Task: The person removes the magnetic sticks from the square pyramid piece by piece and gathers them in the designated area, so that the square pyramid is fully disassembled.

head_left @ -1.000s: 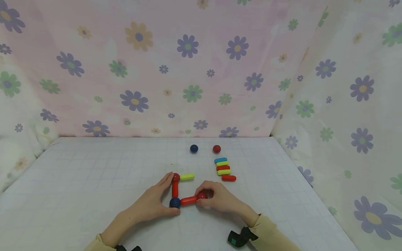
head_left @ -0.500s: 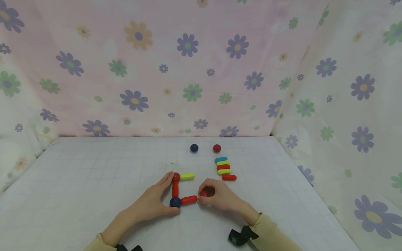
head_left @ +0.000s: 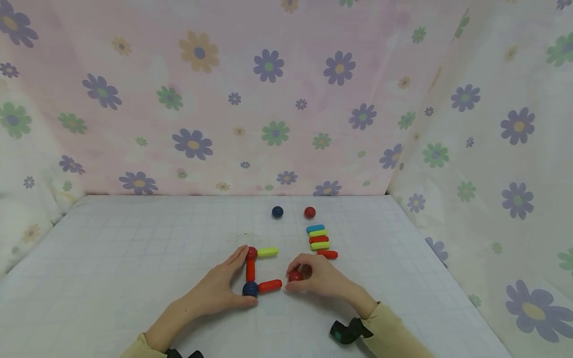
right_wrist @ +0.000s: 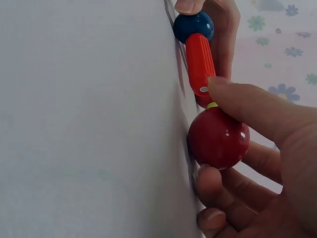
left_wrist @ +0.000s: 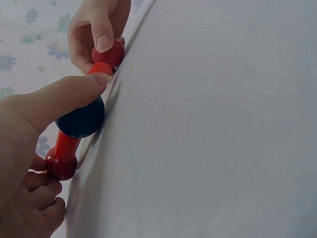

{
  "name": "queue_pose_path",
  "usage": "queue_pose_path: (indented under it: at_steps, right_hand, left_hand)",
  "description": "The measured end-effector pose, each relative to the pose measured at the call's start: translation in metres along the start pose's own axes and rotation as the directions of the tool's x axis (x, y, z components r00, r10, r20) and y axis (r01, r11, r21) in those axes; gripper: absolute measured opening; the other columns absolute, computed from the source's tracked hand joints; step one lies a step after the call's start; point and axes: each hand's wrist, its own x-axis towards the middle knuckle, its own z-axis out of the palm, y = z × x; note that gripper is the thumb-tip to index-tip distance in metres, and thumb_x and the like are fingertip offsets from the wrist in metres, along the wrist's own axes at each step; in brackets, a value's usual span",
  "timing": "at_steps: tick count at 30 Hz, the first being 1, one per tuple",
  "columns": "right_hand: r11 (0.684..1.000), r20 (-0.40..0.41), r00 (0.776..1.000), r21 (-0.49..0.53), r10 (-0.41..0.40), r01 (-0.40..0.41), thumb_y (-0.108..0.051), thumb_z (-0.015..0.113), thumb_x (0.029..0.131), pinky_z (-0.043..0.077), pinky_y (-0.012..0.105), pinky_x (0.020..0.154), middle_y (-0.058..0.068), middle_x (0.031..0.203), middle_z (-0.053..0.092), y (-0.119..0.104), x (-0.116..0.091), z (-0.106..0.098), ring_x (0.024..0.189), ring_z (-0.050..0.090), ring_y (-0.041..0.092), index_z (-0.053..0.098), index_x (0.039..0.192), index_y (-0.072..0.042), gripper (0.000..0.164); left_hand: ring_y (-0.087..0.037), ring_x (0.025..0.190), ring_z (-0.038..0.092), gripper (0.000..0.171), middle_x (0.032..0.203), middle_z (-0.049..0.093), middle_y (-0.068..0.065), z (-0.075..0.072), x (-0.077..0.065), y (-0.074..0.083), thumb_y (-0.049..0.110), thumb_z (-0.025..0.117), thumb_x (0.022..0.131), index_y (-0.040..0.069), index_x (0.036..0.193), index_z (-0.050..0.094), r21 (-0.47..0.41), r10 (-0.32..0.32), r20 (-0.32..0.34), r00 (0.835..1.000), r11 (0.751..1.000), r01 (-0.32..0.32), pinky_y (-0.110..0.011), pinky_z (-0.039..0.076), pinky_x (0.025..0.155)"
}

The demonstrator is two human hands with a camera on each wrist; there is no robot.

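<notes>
On the white table lies a frame of magnetic balls and rods. Its dark blue ball (head_left: 250, 289) joins one red rod (head_left: 250, 270) running up to a red ball (head_left: 252, 253) and another red rod (head_left: 270, 285) pointing right. A yellow-green rod (head_left: 268, 252) sticks out from that red ball. My left hand (head_left: 215, 287) holds the frame's left side, thumb at the blue ball and fingertips at the red one. A loose red ball (right_wrist: 219, 139) is pinched by my right hand (head_left: 320, 276), just off the right-pointing rod's free end, whose metal tip shows in the right wrist view.
Beyond my right hand, several short rods (head_left: 318, 233) in blue, yellow-green and red lie in a row, with a separate red rod (head_left: 328, 254) nearer. Farther back sit a spare dark blue ball (head_left: 277, 212) and a spare red ball (head_left: 310, 213). Flowered cloth (head_left: 233, 114) hangs behind the table.
My right hand has drawn its red ball to the right, off the end of the red rod, leaving a small gap. The left hand and frame stay in place.
</notes>
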Motion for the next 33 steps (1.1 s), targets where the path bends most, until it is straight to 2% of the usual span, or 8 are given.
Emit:
queue_pose_path:
  at_steps: [4, 13, 23, 27, 33]
  right_hand:
    - [1.0, 0.011, 1.0, -0.017, 0.0, 0.0, -0.038, 0.083, 0.082, 0.047, 0.022, 0.067, -0.011, 0.09, 0.063, -0.002, -0.001, -0.004, 0.084, 0.055, 0.015, 0.071, 0.105, -0.029, 0.028]
    - [0.998, 0.016, 1.0, -0.055, -0.022, 0.023, -0.033, 0.084, 0.081, 0.051, 0.023, 0.068, -0.013, 0.092, 0.063, -0.006, -0.003, -0.011, 0.084, 0.058, 0.014, 0.071, 0.108, -0.026, 0.031]
    - [0.999, -0.131, 0.99, -0.037, -0.043, 0.038, -0.027, 0.083, 0.083, 0.053, 0.024, 0.075, -0.008, 0.1, 0.067, -0.012, 0.011, -0.014, 0.089, 0.06, 0.014, 0.072, 0.111, -0.015, 0.033]
    - [1.0, -0.205, 0.979, -0.019, -0.018, 0.015, -0.029, 0.082, 0.084, 0.054, 0.023, 0.075, -0.005, 0.099, 0.068, -0.015, 0.025, -0.012, 0.088, 0.061, 0.013, 0.072, 0.113, -0.013, 0.034]
    - [0.996, -0.308, 0.948, 0.061, 0.08, -0.065, -0.024, 0.081, 0.085, 0.055, 0.028, 0.079, -0.001, 0.102, 0.069, -0.023, 0.046, -0.01, 0.09, 0.064, 0.016, 0.073, 0.116, -0.012, 0.034]
  left_hand:
    - [-0.029, 0.15, 0.029, 0.116, 0.167, 0.021, -0.002, 0.0, 0.0, -0.001, 0.058, 0.084, 0.071, 0.009, 0.158, 0.026, 0.004, 0.001, 0.004, 1.0, 1.0, -0.001, -0.058, 0.034, 0.115]
    - [-0.029, 0.151, 0.029, 0.116, 0.167, 0.021, -0.002, -0.001, -0.001, 0.001, 0.057, 0.084, 0.071, 0.009, 0.159, 0.026, 0.002, -0.006, 0.002, 1.0, 1.0, 0.006, -0.058, 0.033, 0.115]
    - [-0.028, 0.151, 0.027, 0.116, 0.167, 0.021, -0.002, -0.001, -0.001, 0.003, 0.059, 0.083, 0.071, 0.011, 0.159, 0.026, -0.006, -0.024, 0.009, 1.0, 1.0, 0.024, -0.058, 0.034, 0.115]
    - [-0.028, 0.151, 0.027, 0.116, 0.167, 0.022, -0.002, -0.001, -0.002, 0.004, 0.059, 0.084, 0.071, 0.012, 0.159, 0.026, -0.012, -0.032, 0.011, 0.999, 0.999, 0.032, -0.058, 0.034, 0.115]
    - [-0.029, 0.151, 0.027, 0.115, 0.167, 0.022, -0.004, 0.0, -0.001, 0.003, 0.059, 0.083, 0.071, 0.011, 0.159, 0.026, -0.014, -0.022, 0.012, 1.0, 1.0, 0.022, -0.058, 0.034, 0.115]
